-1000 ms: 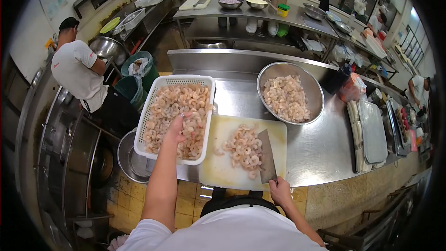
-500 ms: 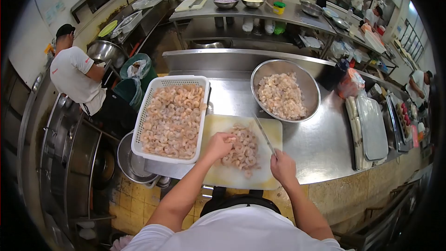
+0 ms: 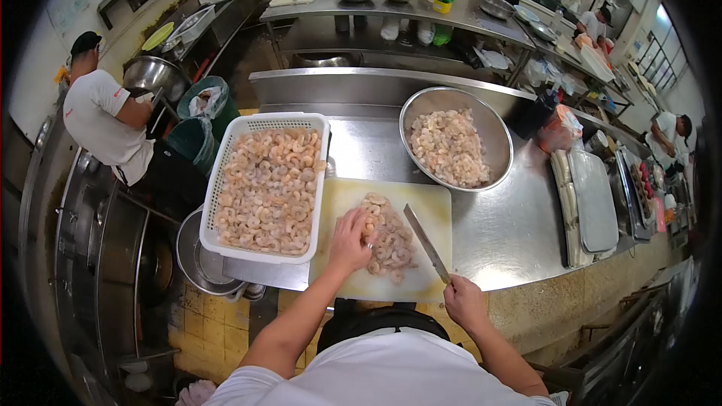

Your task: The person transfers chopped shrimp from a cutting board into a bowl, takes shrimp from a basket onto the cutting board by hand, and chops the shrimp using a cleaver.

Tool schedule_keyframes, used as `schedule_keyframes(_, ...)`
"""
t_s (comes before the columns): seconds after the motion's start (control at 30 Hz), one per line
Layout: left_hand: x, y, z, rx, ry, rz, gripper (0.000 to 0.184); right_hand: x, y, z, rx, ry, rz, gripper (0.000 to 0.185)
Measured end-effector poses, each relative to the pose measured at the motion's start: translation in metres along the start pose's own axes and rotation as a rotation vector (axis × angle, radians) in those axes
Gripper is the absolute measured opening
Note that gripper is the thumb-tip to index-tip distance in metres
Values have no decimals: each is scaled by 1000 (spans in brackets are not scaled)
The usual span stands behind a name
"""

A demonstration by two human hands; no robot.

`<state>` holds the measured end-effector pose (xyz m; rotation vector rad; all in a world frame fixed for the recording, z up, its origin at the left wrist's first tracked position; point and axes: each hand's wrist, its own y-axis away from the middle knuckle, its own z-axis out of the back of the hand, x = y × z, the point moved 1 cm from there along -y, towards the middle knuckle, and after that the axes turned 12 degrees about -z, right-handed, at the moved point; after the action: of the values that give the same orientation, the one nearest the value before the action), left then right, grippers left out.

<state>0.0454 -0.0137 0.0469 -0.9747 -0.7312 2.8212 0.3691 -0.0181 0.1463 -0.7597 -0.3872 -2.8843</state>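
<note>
A heap of peeled shrimp point(image 3: 389, 244) lies on the cutting board point(image 3: 430, 214). My left hand point(image 3: 350, 242) is at the left side of this heap, its fingers curled against shrimp and their tips partly hidden. In my right hand point(image 3: 466, 302) is a knife point(image 3: 426, 243), gripped by the handle near the board's right edge. Its blade points up and left over the board, apart from the heap. To the left, a white perforated basket point(image 3: 325, 173) is filled with whole peeled shrimp. Beyond the board, a steel bowl point(image 3: 502, 158) contains shrimp pieces.
A steel pot point(image 3: 201, 274) sits low beneath the basket's left side. Trays point(image 3: 594, 199) and a dark bottle point(image 3: 538, 113) stand at the right on the steel table point(image 3: 504, 244). A co-worker point(image 3: 98, 120) stands at the left beside green bins point(image 3: 218, 113).
My left hand has shifted from over the heap to its left side. My right hand has drawn the knife slightly toward me. The whole view has shifted a little.
</note>
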Motion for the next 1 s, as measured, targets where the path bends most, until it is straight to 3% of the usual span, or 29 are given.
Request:
schedule_keyframes(0.17, 19, -13, -15, 158, 60, -81, 28, 5, -9, -27, -34, -21, -34, 20)
schedule_keyframes(0.27, 30, 8, -6, 121, 57, -49, 27, 3, -18, -43, -44, 51, -42, 18)
schedule_keyframes(0.37, -3, -23, 17, 118, 21, -66, 34, 14, -16, -42, 32, 65, -133, 18)
schedule_keyframes(0.47, 3, -65, -17, 14, -58, -19, 45, 6, -16, -43, 56, 33, -127, 22)
schedule_keyframes(0.57, 20, -69, -47, 279, -202, -85, 53, 17, -10, -31, 53, -14, -173, 26)
schedule_keyframes(0.77, -7, -24, -37, 421, 61, -203, 46, 9, -8, -30, 79, -125, -157, 24)
schedule_keyframes(0.87, -35, -22, -17, 259, 146, -330, 41, 2, -11, -29, 61, -62, -147, 23)
schedule_keyframes(1.0, -28, -18, -38, 213, 146, -360, 32, 18, -8, -12, 85, -7, -128, 21)
